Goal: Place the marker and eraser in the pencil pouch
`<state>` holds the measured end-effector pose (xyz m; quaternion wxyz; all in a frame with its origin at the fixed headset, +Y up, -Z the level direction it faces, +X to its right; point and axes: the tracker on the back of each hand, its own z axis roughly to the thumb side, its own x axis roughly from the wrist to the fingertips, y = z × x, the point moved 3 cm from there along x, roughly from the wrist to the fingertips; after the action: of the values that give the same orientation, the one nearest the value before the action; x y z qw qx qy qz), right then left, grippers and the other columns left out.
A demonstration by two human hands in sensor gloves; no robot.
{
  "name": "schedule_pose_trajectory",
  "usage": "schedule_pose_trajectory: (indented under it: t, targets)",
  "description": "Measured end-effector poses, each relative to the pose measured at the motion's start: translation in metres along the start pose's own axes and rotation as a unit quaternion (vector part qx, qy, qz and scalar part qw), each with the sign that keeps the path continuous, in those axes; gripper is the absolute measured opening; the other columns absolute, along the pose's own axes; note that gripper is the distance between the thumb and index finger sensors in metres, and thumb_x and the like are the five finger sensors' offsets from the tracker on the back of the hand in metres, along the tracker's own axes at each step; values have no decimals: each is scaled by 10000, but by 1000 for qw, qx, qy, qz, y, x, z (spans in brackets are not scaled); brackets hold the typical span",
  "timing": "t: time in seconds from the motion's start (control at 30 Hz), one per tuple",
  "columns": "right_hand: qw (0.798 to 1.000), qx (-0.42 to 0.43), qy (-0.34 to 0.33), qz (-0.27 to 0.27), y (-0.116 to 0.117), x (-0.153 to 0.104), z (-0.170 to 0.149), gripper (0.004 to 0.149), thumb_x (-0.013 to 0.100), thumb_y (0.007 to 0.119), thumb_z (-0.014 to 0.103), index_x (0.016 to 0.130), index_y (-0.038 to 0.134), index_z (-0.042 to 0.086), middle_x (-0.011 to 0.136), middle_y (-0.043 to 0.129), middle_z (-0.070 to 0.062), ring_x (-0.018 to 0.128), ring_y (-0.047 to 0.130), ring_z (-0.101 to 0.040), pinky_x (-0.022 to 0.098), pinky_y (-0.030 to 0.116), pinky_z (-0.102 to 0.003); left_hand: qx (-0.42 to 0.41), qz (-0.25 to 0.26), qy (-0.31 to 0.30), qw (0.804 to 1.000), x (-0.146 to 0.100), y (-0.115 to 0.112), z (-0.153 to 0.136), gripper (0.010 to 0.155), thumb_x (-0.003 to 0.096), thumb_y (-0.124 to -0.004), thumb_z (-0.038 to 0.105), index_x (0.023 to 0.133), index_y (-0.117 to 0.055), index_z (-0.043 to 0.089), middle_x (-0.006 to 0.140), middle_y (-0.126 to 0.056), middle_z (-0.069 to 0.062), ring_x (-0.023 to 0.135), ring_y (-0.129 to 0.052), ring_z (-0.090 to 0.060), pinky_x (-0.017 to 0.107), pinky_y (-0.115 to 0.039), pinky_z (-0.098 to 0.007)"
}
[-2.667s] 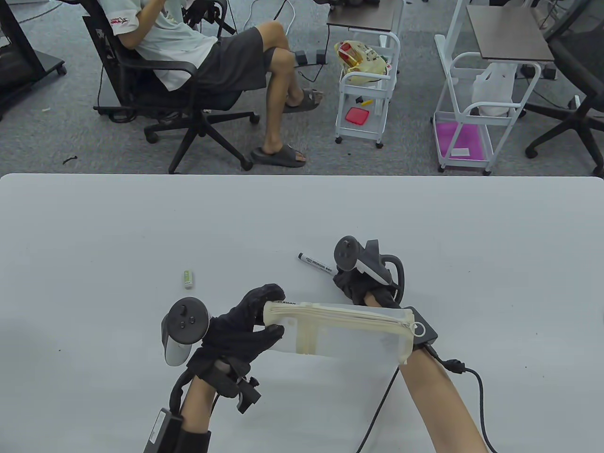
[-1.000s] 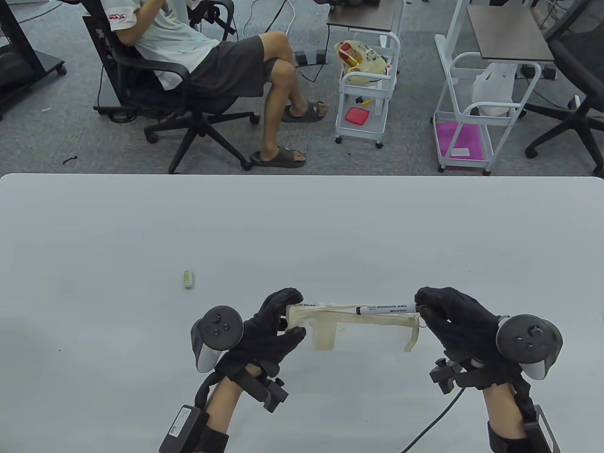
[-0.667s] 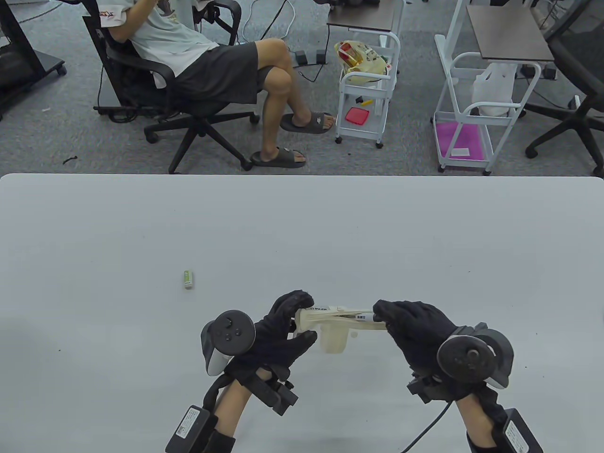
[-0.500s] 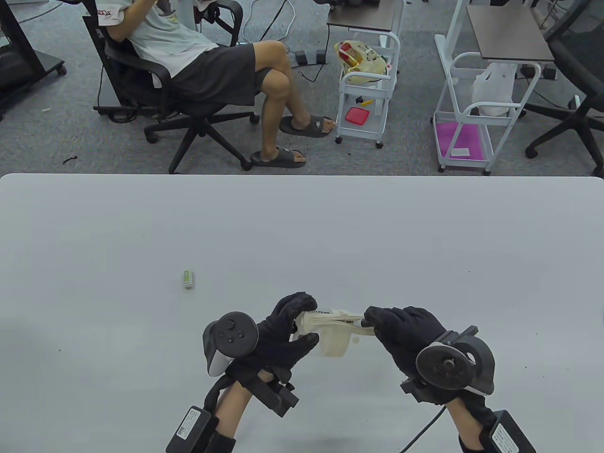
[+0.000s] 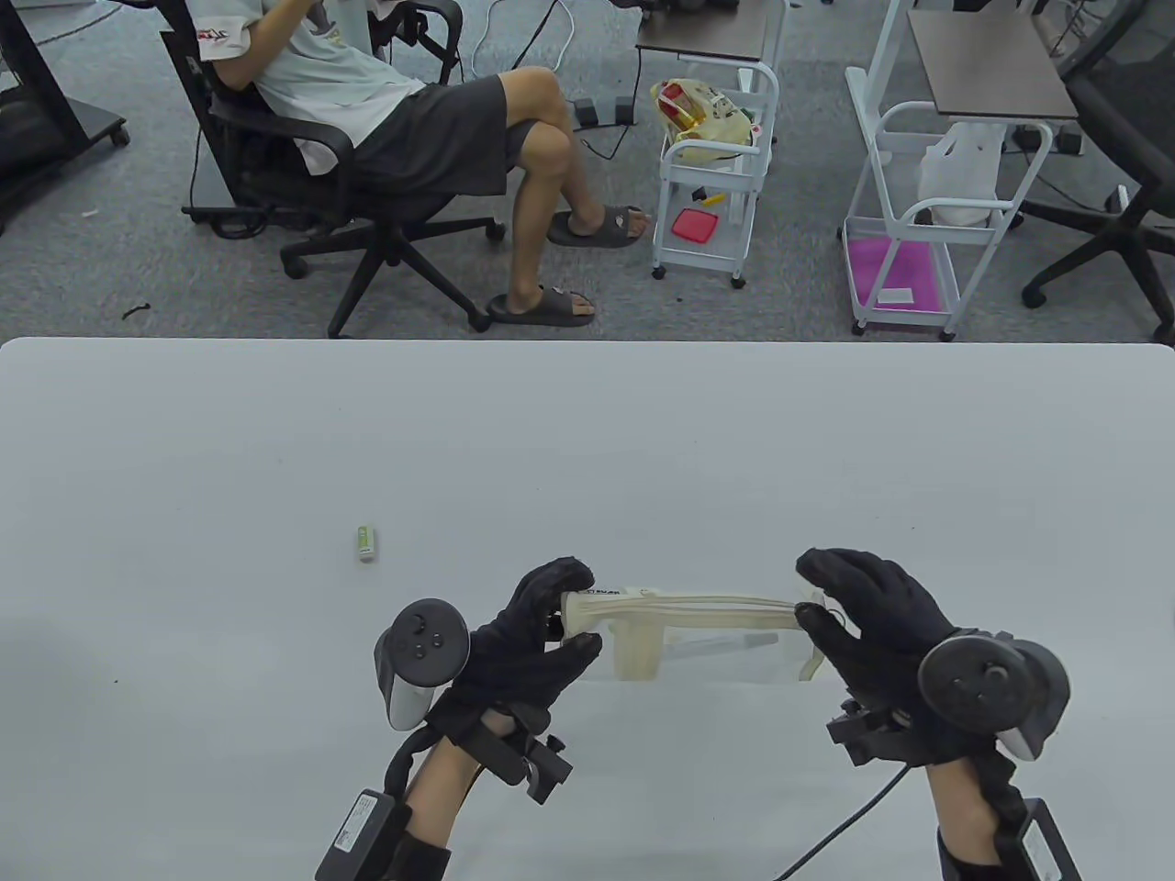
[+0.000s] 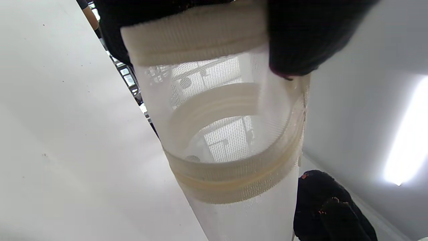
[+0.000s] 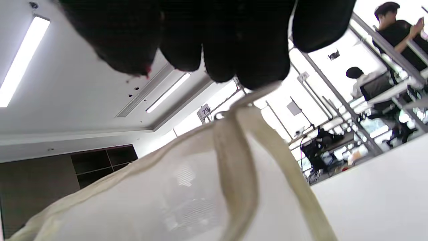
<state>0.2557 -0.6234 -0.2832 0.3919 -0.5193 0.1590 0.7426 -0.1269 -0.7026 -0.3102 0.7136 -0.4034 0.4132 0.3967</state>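
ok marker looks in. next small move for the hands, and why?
Probably free the right hand and reach for the eraser. The marker shows through the pencil pouch, which the left hand grips at its other end, while the eraser lies on the table.
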Motion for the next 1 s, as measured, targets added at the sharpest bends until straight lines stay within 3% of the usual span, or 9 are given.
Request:
schedule_pose_trajectory:
  t: [0.17,0.3,0.4,0.53,0.63,0.7,0.77,0.9,1.0]
  targets:
    - [965,180,72,177,32,4,-59,991,412,857,576,1171,287,291,1214,258,-178,1096,396,-594,658,495,-755,-32,8,4,999,0,3,-3,706,422,-815,464,1048,-493,417,1150,-569,-71,979,-773,-365,643,-805,-459]
    - [923,291,80,237,64,5,-68,1007,414,875,566,1164,249,324,1201,174,-194,1065,392,-647,621,559,-767,-34,10,2,999,0,3,-2,709,420,-816,468,1049,-493,417,1149,-571,-72,978,-775,-363,641,-807,-458]
    - [916,341,89,190,72,6,-62,835,432,907,445,1127,458,330,1183,361,-199,1003,589,-587,583,690,-682,-43,17,1,999,-1,6,-3,710,418,-815,473,1049,-495,418,1148,-574,-71,973,-780,-361,633,-812,-458]
    - [922,340,85,163,71,7,-59,726,436,906,422,1069,564,328,1153,441,-196,969,658,-531,561,723,-644,-43,-19,0,999,1,13,0,801,410,-818,519,1095,-420,398,1186,-514,-101,1007,-733,-404,651,-779,-499]
    - [929,332,89,138,63,7,-62,727,435,906,422,1069,566,314,1145,461,-194,953,672,-520,562,711,-637,43,-54,8,998,2,37,22,893,421,-768,593,1129,-274,363,1230,-372,-114,1076,-594,-441,722,-670,-563]
    - [933,321,90,133,59,6,-65,743,434,904,429,1075,554,296,1143,473,-190,950,682,-512,562,715,-630,124,6,-1,992,5,62,37,872,416,-766,602,1133,-334,358,1224,-430,-103,1064,-638,-413,714,-692,-549]
    - [933,325,93,126,55,6,-68,741,434,905,426,1074,557,290,1140,483,-192,941,692,-516,557,718,-629,218,42,27,975,15,86,39,843,407,-772,602,1127,-406,359,1204,-512,-86,1031,-706,-375,699,-718,-539]
    - [935,323,91,118,50,6,-69,739,435,903,428,1072,558,284,1140,485,-192,939,698,-510,556,723,-625,320,30,139,937,39,120,9,849,409,-766,606,1129,-401,345,1198,-488,-85,1036,-668,-357,727,-667,-560]
    - [935,319,92,122,51,5,-70,737,436,901,430,1072,559,281,1139,490,-190,939,701,-511,556,725,-624,402,32,225,887,54,144,-30,821,406,-773,587,1114,-458,316,1132,-592,-79,963,-740,-321,695,-707,-528]
